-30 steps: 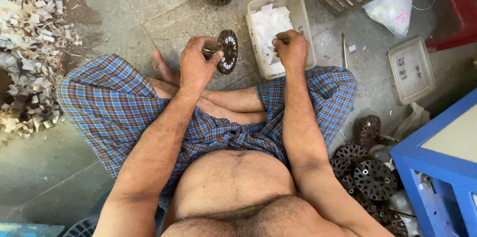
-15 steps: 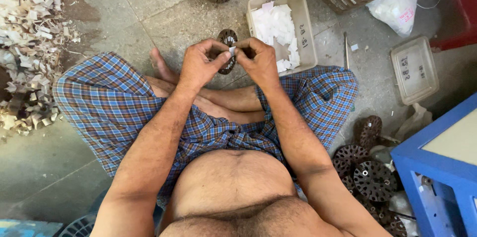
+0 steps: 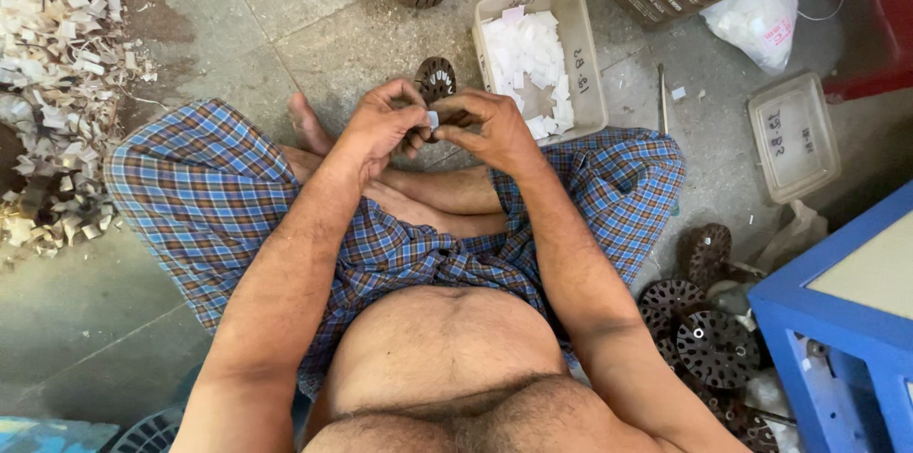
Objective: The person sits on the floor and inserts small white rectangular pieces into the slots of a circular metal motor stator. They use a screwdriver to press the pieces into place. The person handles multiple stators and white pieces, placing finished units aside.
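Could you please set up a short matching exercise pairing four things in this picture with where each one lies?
Things:
1. small white slip
2. beige tray of white slips
3. pile of pale scraps
4. blue cabinet

Places:
A. far left on the floor
B. lower right corner
C. between the left hand and right hand
D. just beyond the hands

Pairs: 1-C, 2-D, 3-A, 4-B

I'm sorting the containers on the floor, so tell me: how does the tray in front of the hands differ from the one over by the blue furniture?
The rectangular beige plastic tray near the hands is filled with small white paper slips, while the shallower beige plastic tray with rounded corners holds none. The first looks deeper and longer; the second looks flatter and squarer. The first lies just beyond the right hand; the second sits apart, near the red stool. Both are pale, marked with handwriting and rest on the concrete floor.
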